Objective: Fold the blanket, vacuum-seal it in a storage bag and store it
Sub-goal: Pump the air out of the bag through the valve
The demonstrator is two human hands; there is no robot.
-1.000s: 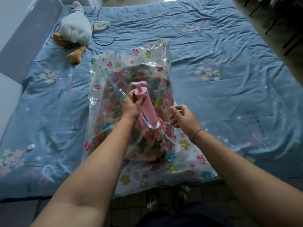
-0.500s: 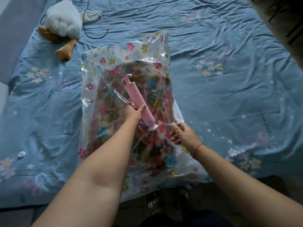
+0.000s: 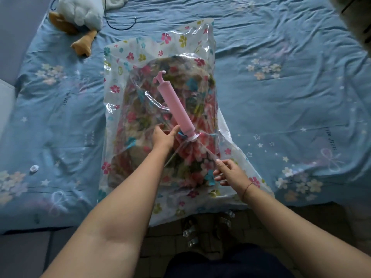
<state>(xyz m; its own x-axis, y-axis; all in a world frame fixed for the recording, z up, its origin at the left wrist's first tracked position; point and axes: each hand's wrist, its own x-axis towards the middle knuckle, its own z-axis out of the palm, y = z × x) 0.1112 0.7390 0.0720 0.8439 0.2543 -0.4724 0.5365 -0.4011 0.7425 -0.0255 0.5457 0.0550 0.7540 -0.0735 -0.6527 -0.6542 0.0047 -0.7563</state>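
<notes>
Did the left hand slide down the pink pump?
Yes. The left hand has moved from near the handle down to the base of the pink hand pump, where it meets the storage bag.

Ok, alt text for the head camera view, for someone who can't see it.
A pink hand pump leans on a clear flowered storage bag holding a floral blanket, on a blue bed sheet. The left hand is open beside the pump's base; the right hand pinches the bag's plastic. A plush duck lies far left.
</notes>
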